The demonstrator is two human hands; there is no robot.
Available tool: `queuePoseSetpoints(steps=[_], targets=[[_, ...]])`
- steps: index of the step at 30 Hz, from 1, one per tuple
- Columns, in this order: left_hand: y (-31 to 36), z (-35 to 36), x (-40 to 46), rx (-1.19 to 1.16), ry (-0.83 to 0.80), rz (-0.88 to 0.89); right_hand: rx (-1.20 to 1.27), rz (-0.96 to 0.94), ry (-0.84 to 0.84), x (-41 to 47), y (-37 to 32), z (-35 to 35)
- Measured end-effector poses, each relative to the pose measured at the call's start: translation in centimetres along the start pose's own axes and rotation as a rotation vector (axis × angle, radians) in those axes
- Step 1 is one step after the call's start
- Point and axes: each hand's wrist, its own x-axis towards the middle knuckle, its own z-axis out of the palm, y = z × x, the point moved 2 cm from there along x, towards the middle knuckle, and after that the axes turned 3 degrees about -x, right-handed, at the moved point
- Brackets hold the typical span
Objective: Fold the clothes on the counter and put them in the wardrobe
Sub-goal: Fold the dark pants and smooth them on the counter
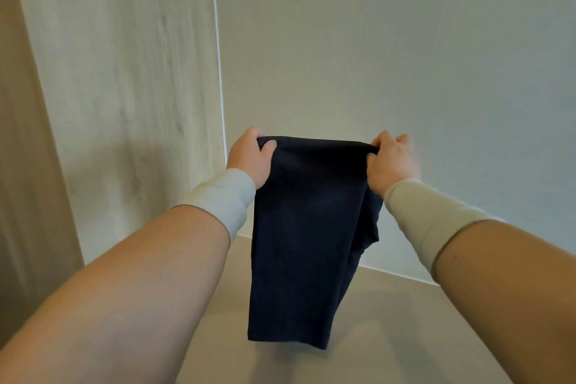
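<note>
While I stand at the counter (436, 337), I hold up a dark blue piece of clothing (308, 227) with both hands. My left hand (249, 157) pinches the top left corner, with my thumb on the front of the cloth and my fingers curled behind it. My right hand (391, 159) pinches the top right corner the same way, with my fingers bunched tight on the edge. The top edge runs almost straight between my two hands. The cloth hangs down flat in front of me, folded over so that a second layer peeks out along its right side. Its bottom edge hangs just over the counter, and I cannot tell if it touches. A soft shadow lies on the counter under it. I have pale wrist sleeves (224, 199) on both arms. A cream curtain (118, 87) hangs on the left, beside a plain white wall (389, 40).
</note>
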Motion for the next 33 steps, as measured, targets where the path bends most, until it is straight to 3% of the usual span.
queuePoseSetpoints(steps=[5, 8, 11, 19, 22, 24, 27, 30, 33], targets=[[4.3, 0.0, -1.6, -0.013, 0.13, 0.027, 0.465, 0.089, 0.024, 0.7, 0.6, -1.7], [5.7, -0.6, -1.1, -0.116, 0.193, -0.026, 0.578, 0.078, 0.058, 1.0, 0.2, -2.4], [5.6, -0.9, -0.3, -0.125, 0.141, -0.085, 0.636, 0.073, 0.087, 1.2, 0.0, -2.3], [-3.0, 0.8, -0.2, -0.163, -0.253, -0.302, 0.506, 0.128, -0.127, 1.5, 1.0, 4.4], [-7.7, 2.1, 0.5, -0.083, -0.281, -0.343, 0.461, 0.148, -0.197, 1.7, 0.8, 8.7], [-11.1, 2.9, 2.0, 0.014, -0.207, -0.325, 0.458, 0.124, -0.253, 1.9, -0.3, 11.9], [-16.9, 4.1, 4.3, 0.132, -0.08, -0.353, 0.399, 0.027, -0.453, 2.2, -2.5, 17.0], [-24.1, 6.7, 5.0, 0.263, -0.236, -0.454, 0.214, 0.039, -0.672, 1.6, -2.8, 24.2], [-30.1, 10.7, 3.7, 0.241, -0.462, -0.507, -0.013, 0.168, -0.903, -1.0, 0.3, 31.3]])
